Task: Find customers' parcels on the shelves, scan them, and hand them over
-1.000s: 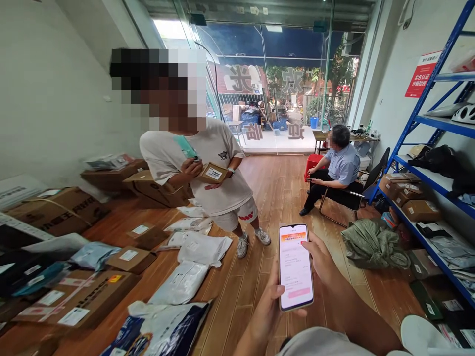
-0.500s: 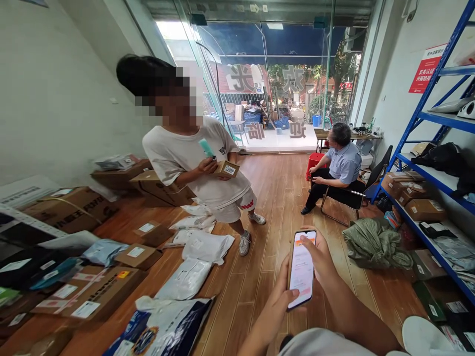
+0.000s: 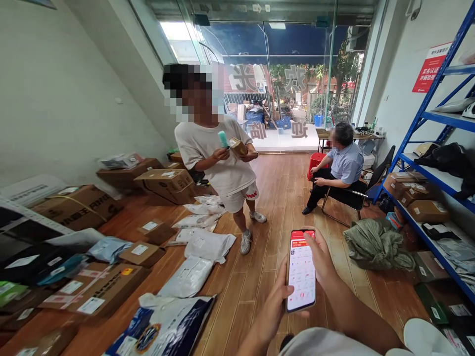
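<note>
A smartphone (image 3: 301, 277) with a lit screen is held upright between both my hands, low in the middle right of the view. A red banner tops its screen, with rows of small icons below. My left hand (image 3: 280, 291) wraps the lower left edge, its thumb over the screen's rim. Along the upper right edge, my right hand (image 3: 322, 259) grips the phone, thumb at the top of the screen. Standing ahead, a person in a white T-shirt (image 3: 218, 153) holds a small cardboard box (image 3: 238, 147) and a pale green object (image 3: 223, 139).
Cardboard boxes (image 3: 100, 291) and white mailing bags (image 3: 187, 277) line the floor at left. A seated person (image 3: 345, 153) is by a table at the back right. Right of me are a green sack (image 3: 374, 244) and a blue shelf rack (image 3: 415, 118) with parcels. Glass doors (image 3: 285, 84) close the far end.
The phone screen switched from a pale page to a red-topped icon page. The standing person shifted right and farther off, and turned the small box. Both my hands keep their hold.
</note>
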`<state>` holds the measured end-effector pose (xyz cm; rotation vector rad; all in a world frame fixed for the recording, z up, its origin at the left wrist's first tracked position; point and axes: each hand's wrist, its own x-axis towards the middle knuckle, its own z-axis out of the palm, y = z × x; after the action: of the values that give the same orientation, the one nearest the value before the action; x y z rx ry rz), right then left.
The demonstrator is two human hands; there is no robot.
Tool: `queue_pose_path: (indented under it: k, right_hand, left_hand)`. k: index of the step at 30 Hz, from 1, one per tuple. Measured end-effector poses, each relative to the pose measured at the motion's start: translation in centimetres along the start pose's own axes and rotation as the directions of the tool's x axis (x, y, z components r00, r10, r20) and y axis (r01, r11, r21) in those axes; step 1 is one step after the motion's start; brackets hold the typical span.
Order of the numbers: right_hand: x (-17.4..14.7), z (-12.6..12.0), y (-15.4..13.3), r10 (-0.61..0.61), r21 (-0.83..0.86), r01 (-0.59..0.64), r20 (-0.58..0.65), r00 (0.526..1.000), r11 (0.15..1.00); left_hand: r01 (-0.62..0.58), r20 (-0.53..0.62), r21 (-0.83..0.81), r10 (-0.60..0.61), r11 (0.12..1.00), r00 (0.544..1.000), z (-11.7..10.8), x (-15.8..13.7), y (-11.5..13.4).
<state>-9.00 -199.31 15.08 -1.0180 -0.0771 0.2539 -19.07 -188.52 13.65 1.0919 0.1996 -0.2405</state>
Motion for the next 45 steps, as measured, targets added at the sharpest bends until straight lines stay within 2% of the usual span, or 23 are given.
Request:
queue_pose_path:
  k: [5, 8, 11, 17, 20, 25, 31, 38, 42, 45]
  right_hand:
    - [-1.2, -1.3, -0.4, 0.014, -0.074, -0.005, 0.122, 0.992, 0.997]
    - [-2.2, -2.1, -0.6, 0.075, -0.168, -0.033, 0.246, 0.966, 0.985]
    - [-3.0, -2.7, -0.5, 0.116, -0.185, -0.058, 0.320, 0.940, 0.981]
    - [-3.5, -2.8, -0.2, 0.146, -0.091, -0.123, 0.327, 0.934, 0.988]
    - [-3.4, -2.8, -0.1, 0.140, -0.100, -0.112, 0.337, 0.931, 0.989]
    - [-3.4, -2.8, 0.0, 0.138, -0.133, -0.099, 0.327, 0.935, 0.986]
    - [-3.7, -2.9, 0.1, 0.146, -0.189, -0.081, 0.359, 0.922, 0.979]
    - [-3.5, -3.2, 1.0, 0.095, -0.224, -0.013, 0.361, 0.928, 0.975]
    - [-3.5, -3.1, 0.7, 0.120, -0.181, -0.049, 0.406, 0.906, 0.982]
    - [-3.6, -3.1, 0.5, 0.188, -0.233, -0.097, 0.411, 0.892, 0.968]
  left_hand:
    - [0.005, -0.018, -0.055, -0.006, 0.998, 1.000, -0.1, -0.2, 0.4]
    - [-0.003, -0.033, -0.098, 0.000, 0.995, 0.999, -0.2, -0.2, 0.7]
    - [-0.007, -0.040, -0.129, 0.002, 0.992, 0.999, -0.2, -0.1, 0.9]
    - [0.027, -0.019, -0.141, -0.030, 0.990, 0.999, 0.4, 0.1, 1.2]
    - [0.022, -0.062, -0.115, -0.029, 0.993, 0.998, 0.4, 0.2, 1.1]
    - [-0.018, -0.040, -0.180, 0.011, 0.984, 0.999, 0.5, 0.5, 1.1]
    - [0.001, -0.161, -0.061, -0.011, 0.998, 0.987, 1.1, 0.9, 1.4]
    - [-0.006, -0.084, -0.102, -0.003, 0.995, 0.996, 0.2, 0.7, 1.2]
    - [0.007, -0.082, -0.093, -0.014, 0.996, 0.997, -0.2, 0.7, 0.9]
    - [-0.014, -0.044, -0.123, 0.008, 0.992, 0.999, -0.7, 0.6, 0.6]
